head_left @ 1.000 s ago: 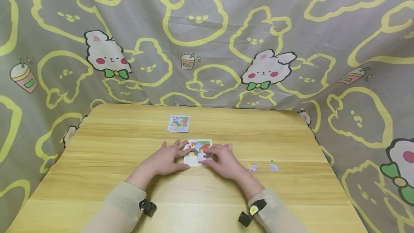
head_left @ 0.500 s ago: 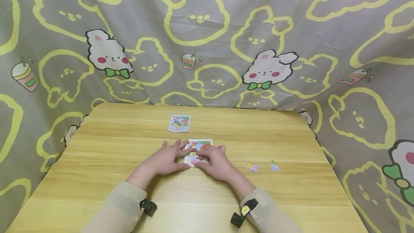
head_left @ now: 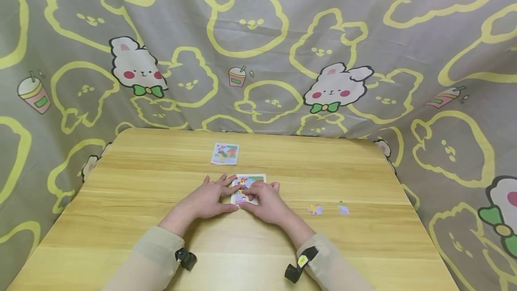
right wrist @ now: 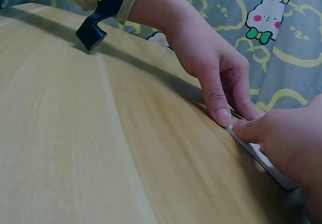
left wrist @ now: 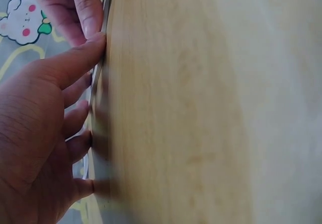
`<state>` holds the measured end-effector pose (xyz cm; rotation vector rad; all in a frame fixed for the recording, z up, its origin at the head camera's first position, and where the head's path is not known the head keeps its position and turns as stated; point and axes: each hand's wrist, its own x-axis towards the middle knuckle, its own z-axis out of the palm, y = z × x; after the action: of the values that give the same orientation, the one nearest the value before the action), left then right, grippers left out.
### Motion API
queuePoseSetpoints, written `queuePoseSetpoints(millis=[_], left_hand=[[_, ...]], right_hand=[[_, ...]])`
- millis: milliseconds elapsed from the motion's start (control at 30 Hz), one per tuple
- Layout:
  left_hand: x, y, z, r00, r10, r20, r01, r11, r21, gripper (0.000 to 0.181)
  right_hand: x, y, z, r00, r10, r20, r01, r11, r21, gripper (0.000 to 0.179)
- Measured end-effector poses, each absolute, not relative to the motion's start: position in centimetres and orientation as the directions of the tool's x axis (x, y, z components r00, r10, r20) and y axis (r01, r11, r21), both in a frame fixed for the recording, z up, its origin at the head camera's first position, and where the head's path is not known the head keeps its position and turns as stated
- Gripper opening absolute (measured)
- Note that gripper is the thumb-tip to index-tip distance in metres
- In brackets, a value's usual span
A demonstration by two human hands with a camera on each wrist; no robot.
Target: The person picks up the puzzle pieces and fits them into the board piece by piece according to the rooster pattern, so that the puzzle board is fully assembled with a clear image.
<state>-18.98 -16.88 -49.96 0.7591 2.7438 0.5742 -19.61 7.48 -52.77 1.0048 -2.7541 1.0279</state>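
A small jigsaw puzzle in a white-edged tray (head_left: 233,199) lies on the table, showing a bright chicken picture. My left hand (head_left: 208,199) rests along its left side, fingers spread and fairly straight, thumb at the bottom edge. A pale lilac puzzle piece (head_left: 241,197) sits at the tray's lower left, with the thumb and forefinger of my right hand (head_left: 266,203) curled on it. That hand hides the tray's lower right part. In the right wrist view, the thumb of my right hand (right wrist: 287,138) comes close to the left hand's thumb (right wrist: 216,100) at the tray edge.
Two loose puzzle pieces lie to the right, one yellow and lilac (head_left: 315,209), the other lilac and green (head_left: 343,208). Behind the tray is a square picture card (head_left: 225,154) of the chicken. A patterned curtain (head_left: 266,57) hangs beyond the wooden table (head_left: 169,156).
My right hand has moved left across the tray, bringing the lilac piece from the lower middle to the lower left. The left hand has stayed in place.
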Motion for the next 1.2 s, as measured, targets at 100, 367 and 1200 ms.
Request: queuePoseSetpoints(millis=[100, 367, 1200], left_hand=[[-18.94, -16.88, -49.87, -0.837, 0.533, -0.123, 0.441, 0.791, 0.425, 0.072], [-18.93, -16.74, -49.63, -0.831, 0.546, -0.107, 0.468, 0.791, 0.394, 0.072], [-18.08, -16.9, -49.53, -0.791, 0.609, -0.061, 0.554, 0.755, 0.35, 0.056]], right_hand=[[-19.6, 7.5, -52.85, -0.79, -0.563, 0.244, -0.585, 0.574, -0.573, 0.04], [-19.57, 7.82, -52.65, -0.784, -0.567, 0.252, -0.597, 0.578, -0.557, 0.033], [-19.18, 7.92, -52.75, -0.749, -0.589, 0.302, -0.656, 0.601, -0.457, 0.028]])
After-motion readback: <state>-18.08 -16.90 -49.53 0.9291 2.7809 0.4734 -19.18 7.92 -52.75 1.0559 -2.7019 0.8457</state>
